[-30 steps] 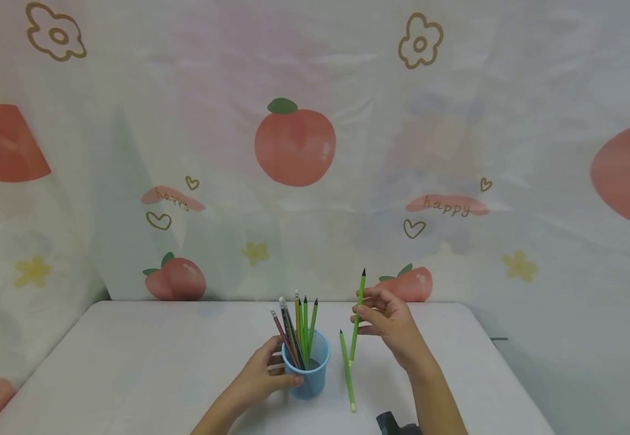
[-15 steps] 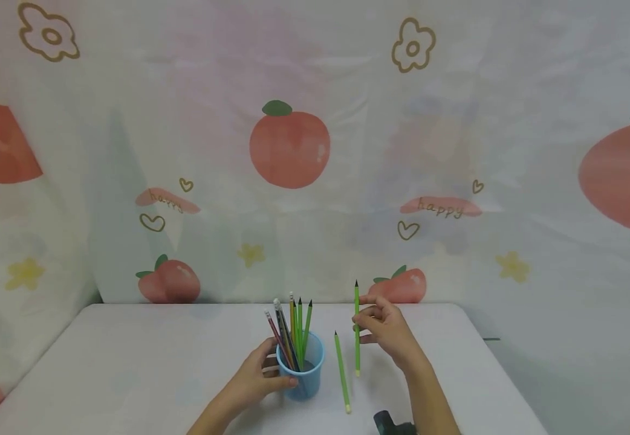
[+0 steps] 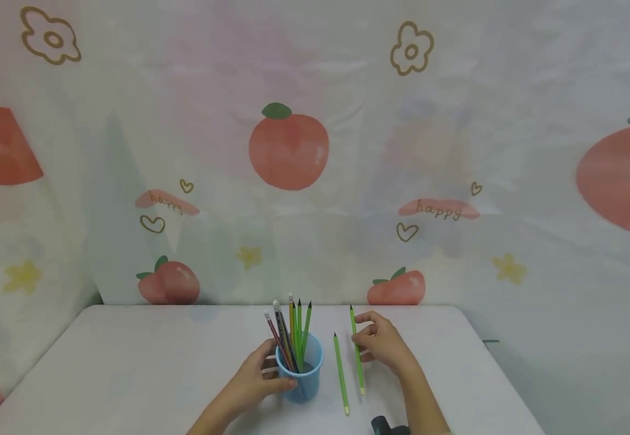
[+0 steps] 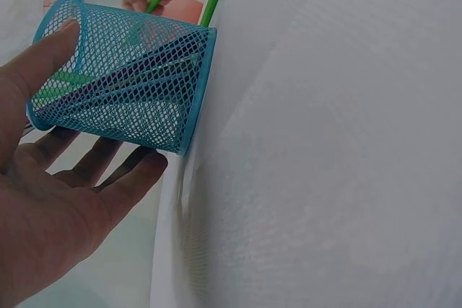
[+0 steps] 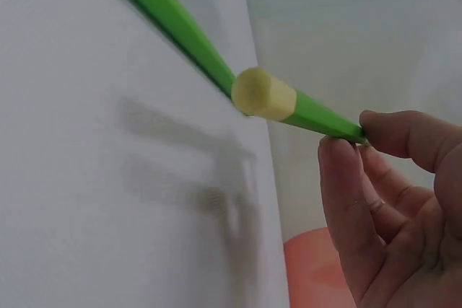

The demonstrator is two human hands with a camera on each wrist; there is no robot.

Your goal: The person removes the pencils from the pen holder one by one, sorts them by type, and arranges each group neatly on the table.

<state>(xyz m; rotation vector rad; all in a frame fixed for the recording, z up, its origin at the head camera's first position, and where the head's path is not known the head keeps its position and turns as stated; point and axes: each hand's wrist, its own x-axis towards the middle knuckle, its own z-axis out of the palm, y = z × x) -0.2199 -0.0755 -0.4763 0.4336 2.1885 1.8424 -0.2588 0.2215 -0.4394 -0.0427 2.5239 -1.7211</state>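
My left hand [image 3: 257, 374] holds the blue mesh pencil cup [image 3: 306, 386] upright on the table, thumb at the near rim and fingers round its left side. Several green, yellow and dark pencils [image 3: 296, 338] stand in the cup, leaning left. To its right, my right hand [image 3: 386, 344] pinches a green pencil [image 3: 360, 371] between thumb and fingertips, black point away from me, pale end towards me. In the right wrist view the pale end [image 5: 263, 95] faces the camera, above its shadow on the table. Another green pencil [image 3: 341, 376] lies between the cup and the held one.
A white table [image 3: 157, 362] carries everything. A dark object [image 3: 386, 426], only partly in view, sits at the bottom edge near my right forearm. Behind the table hangs a fruit-patterned cloth [image 3: 293, 241].
My right hand has come down towards the table with the green pencil, which has swung from near upright to lower and almost parallel to the lying pencil. The left hand keeps its hold on the cup.
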